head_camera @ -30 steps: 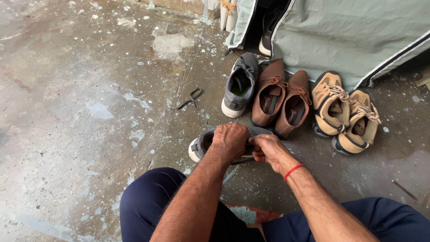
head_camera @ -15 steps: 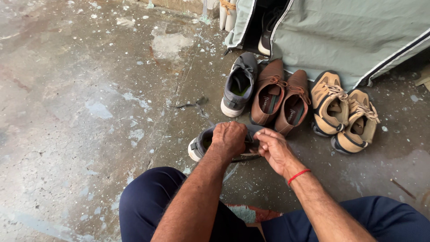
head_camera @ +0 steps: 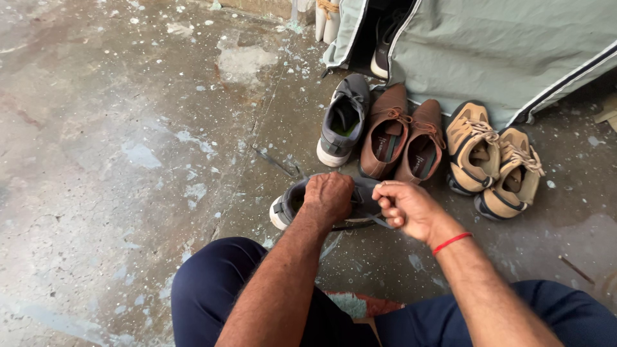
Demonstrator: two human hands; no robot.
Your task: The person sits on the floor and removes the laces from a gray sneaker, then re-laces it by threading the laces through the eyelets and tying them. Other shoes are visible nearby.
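The person's left hand lies clamped over the top of a grey sneaker with a white sole, fingers curled down on the upper so the shoe is pinned to the concrete floor. Just to the right of those fingers, the right hand — a red thread band at its wrist — is closed in a loose fist, finger and thumb pinching a grey lace that runs back under the left hand.

The sneaker sits directly under the left fingers, its heel poking out on their far left side, its toe hidden beneath the two hands. Judging by the taut lace and the pinch, the lacing looks partly done: the shoe is held and the lace is pulled, but no finished knot or bow shows, so tying seems to be what remains — though the hands cover the eyelets and it cannot be told for sure.

Beyond the fingertips stand a matching grey sneaker, a pair of brown leather shoes touching side by side, and a pair of tan lace-up shoes, all close against a grey-green fabric cover. A small dark metal piece lies on the floor just above the left hand.
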